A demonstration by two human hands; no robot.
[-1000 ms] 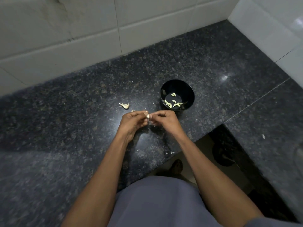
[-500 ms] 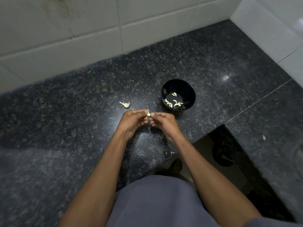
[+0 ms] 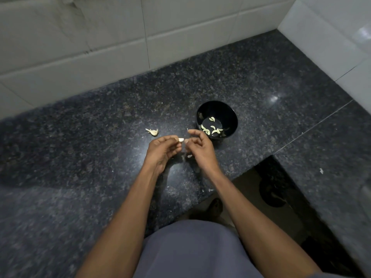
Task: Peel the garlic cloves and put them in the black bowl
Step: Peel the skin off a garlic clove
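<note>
Several peeled cloves (image 3: pixel 212 129) are already lying in the black bowl (image 3: pixel 230 115), so a good part of the peeling looks done. Just beside the bowl, on its near-left side, the left hand (image 3: pixel 160 151) is pinching a pale garlic clove (image 3: pixel 180 140) at its fingertips, and the right hand (image 3: pixel 200 147) is hovering right next to it with fingers loosely curled; whether it is gripping a shred of skin is too small to tell. This clove is probably being stripped now and is not yet in the bowl. One more piece of garlic (image 3: pixel 153 132), seemingly unpeeled, is resting on the dark desk (image 3: pixel 80 137) further left of the bowl, so at least that one looks left to do. A few pale flecks of skin are lying on the desk below the hands. Nothing is standing between the hands and the bowl, whose open mouth is facing up.
</note>
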